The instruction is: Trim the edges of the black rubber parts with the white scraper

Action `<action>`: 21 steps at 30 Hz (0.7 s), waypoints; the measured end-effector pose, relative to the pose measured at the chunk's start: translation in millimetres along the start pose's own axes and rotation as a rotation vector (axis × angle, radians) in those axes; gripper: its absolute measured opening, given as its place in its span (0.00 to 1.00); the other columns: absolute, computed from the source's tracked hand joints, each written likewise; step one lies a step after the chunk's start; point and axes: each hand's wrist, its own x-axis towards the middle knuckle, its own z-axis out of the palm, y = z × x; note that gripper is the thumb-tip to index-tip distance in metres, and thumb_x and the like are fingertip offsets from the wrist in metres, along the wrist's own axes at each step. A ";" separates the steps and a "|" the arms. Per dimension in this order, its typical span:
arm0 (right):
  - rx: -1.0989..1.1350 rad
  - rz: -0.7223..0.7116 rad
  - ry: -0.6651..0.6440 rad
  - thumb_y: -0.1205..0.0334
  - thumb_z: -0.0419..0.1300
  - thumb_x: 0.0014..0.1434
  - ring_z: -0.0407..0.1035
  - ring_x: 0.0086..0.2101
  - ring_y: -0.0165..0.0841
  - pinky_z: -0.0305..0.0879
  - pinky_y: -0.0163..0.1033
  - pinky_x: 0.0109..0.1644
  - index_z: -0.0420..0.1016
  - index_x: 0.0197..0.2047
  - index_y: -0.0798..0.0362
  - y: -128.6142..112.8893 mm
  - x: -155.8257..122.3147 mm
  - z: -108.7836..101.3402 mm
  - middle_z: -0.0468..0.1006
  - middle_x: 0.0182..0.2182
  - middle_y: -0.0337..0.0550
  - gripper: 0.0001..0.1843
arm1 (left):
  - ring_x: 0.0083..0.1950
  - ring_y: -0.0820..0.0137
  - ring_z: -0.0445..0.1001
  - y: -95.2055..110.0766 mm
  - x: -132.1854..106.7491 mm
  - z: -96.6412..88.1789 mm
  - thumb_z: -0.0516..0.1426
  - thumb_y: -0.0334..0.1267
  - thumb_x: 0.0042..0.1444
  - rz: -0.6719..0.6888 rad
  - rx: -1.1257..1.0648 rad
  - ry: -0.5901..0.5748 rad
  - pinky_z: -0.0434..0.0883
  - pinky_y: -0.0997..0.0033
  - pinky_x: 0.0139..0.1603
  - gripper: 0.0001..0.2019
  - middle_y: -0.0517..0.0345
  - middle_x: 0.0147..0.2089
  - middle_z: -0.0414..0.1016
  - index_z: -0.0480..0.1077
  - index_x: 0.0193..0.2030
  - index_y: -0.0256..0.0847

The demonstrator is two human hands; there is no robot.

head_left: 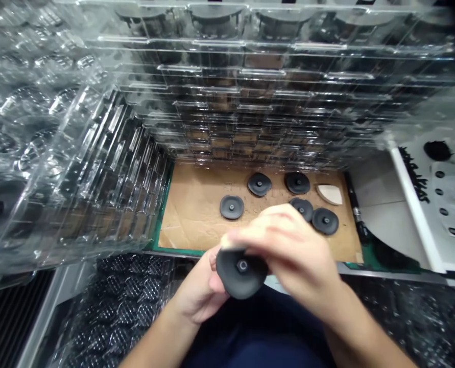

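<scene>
Both hands meet low in the middle of the view around one round black rubber pad (241, 271) with a small metal centre. My left hand (198, 291) cups the pad from below and behind, fingers curled. My right hand (292, 250) grips its upper edge from above, fingers closed; it is a little blurred. Beyond the hands, several more black pads (231, 207) lie loose on a brown cardboard sheet (192, 204), next to a pale wedge-shaped piece (330, 193).
Stacks of clear plastic blister trays (250, 102) wall in the cardboard at the back and the left (58, 153). A white panel (441, 204) with black holes stands at the right. Dark trays of parts (123, 301) lie below the table edge.
</scene>
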 end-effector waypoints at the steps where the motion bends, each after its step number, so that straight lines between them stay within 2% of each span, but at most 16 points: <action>1: 0.032 0.124 0.036 0.69 0.51 0.65 0.70 0.39 0.30 0.65 0.38 0.46 0.74 0.49 0.47 8.6 -3.7 -0.1 0.79 0.39 0.37 0.15 | 0.43 0.61 0.79 0.3 -0.4 -3.7 0.71 0.47 0.30 -0.026 -0.047 -0.068 0.73 0.65 0.47 0.29 0.54 0.44 0.80 0.77 0.43 0.41; 4: 0.070 0.464 0.099 0.60 0.53 0.64 0.72 0.33 0.30 0.70 0.35 0.33 0.66 0.56 0.47 42.5 -25.5 5.7 0.77 0.37 0.40 0.17 | 0.48 0.61 0.78 2.1 -2.6 -14.1 0.69 0.43 0.39 -0.056 -0.193 -0.197 0.74 0.71 0.43 0.29 0.53 0.52 0.77 0.73 0.51 0.46; 6: 0.013 0.553 0.083 0.56 0.53 0.63 0.70 0.28 0.31 0.69 0.35 0.28 0.66 0.55 0.51 64.4 -46.7 16.1 0.73 0.33 0.41 0.18 | 0.49 0.60 0.77 3.2 -3.7 -18.3 0.69 0.42 0.40 -0.054 -0.231 -0.190 0.75 0.73 0.41 0.29 0.51 0.54 0.76 0.72 0.52 0.45; 8: -0.089 0.583 0.063 0.55 0.54 0.62 0.70 0.30 0.32 0.71 0.38 0.30 0.72 0.46 0.53 79.1 -68.5 28.9 0.71 0.33 0.43 0.14 | 0.50 0.59 0.77 4.0 -3.8 -20.3 0.69 0.44 0.38 -0.065 -0.241 -0.160 0.75 0.73 0.41 0.30 0.50 0.55 0.75 0.72 0.52 0.44; 10: -0.158 0.596 0.069 0.55 0.54 0.62 0.71 0.36 0.36 0.72 0.42 0.37 0.76 0.38 0.53 84.4 -87.0 40.3 0.69 0.38 0.47 0.13 | 0.50 0.59 0.76 4.4 -3.0 -21.3 0.68 0.48 0.38 -0.082 -0.240 -0.125 0.75 0.72 0.41 0.30 0.49 0.56 0.73 0.73 0.50 0.42; 11: -0.182 0.599 0.072 0.55 0.54 0.62 0.70 0.39 0.37 0.72 0.43 0.38 0.77 0.38 0.53 84.3 -94.0 44.7 0.68 0.41 0.49 0.13 | 0.50 0.59 0.76 4.3 -2.5 -21.9 0.67 0.49 0.39 -0.089 -0.237 -0.111 0.75 0.72 0.41 0.29 0.48 0.57 0.73 0.73 0.50 0.42; 14: -0.237 0.595 0.080 0.54 0.58 0.59 0.71 0.39 0.37 0.73 0.43 0.38 0.76 0.46 0.52 82.8 -105.7 51.8 0.67 0.45 0.51 0.16 | 0.50 0.59 0.76 3.7 -1.4 -23.5 0.66 0.51 0.40 -0.106 -0.214 -0.073 0.75 0.73 0.41 0.29 0.47 0.58 0.71 0.73 0.49 0.41; 18: -0.284 0.556 0.087 0.54 0.54 0.61 0.72 0.36 0.38 0.71 0.45 0.40 0.76 0.46 0.53 89.0 -98.6 43.1 0.72 0.35 0.48 0.16 | 0.46 0.61 0.77 2.8 -0.9 -20.6 0.67 0.49 0.40 -0.084 -0.212 -0.077 0.75 0.72 0.40 0.28 0.49 0.53 0.75 0.73 0.49 0.40; 21: -0.301 0.539 0.136 0.56 0.52 0.63 0.71 0.39 0.39 0.69 0.45 0.42 0.72 0.49 0.53 75.0 -74.0 23.1 0.76 0.41 0.49 0.16 | 0.44 0.62 0.78 2.1 -1.0 -12.0 0.69 0.44 0.39 -0.049 -0.207 -0.107 0.74 0.72 0.41 0.25 0.53 0.49 0.77 0.74 0.47 0.42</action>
